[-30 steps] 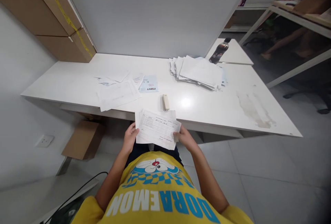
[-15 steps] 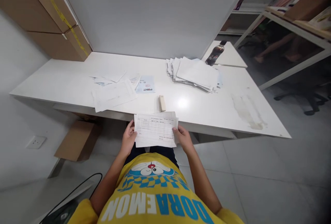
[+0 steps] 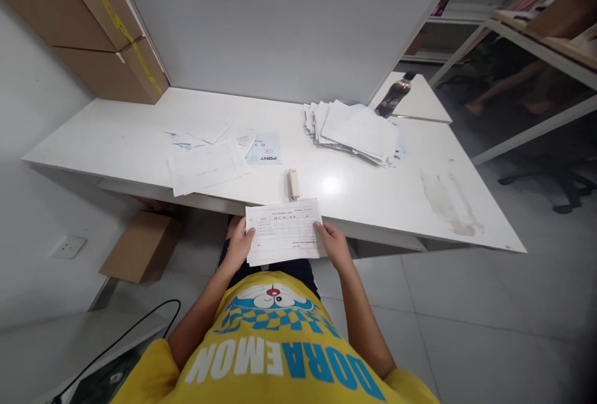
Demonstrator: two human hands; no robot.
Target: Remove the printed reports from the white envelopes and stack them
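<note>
Printed paper sheets (image 3: 284, 235) are held flat in front of my body, over the table's front edge. My left hand (image 3: 241, 243) pinches their left side, thumb on top. On the opposite side, my right hand (image 3: 333, 243) grips the right edge with its thumb over the print. Fingers under the paper are hidden. Just beyond the sheets, a cream stapler (image 3: 293, 184) lies on the white table (image 3: 373, 205). Loose papers (image 3: 205, 165) are spread to the left, beside a light blue printed sheet (image 3: 265, 148).
A thick stack of papers (image 3: 357, 133) lies at the back right, near a cola bottle (image 3: 394, 96). Cardboard boxes (image 3: 112, 71) stand in the left corner, and another box (image 3: 142, 245) is under the table. A grey panel (image 3: 280, 25) rises behind.
The sheets have come into line with each other, and the upper one lies flatter. My left hand has shifted slightly right and up, its thumb now on top of the paper.
</note>
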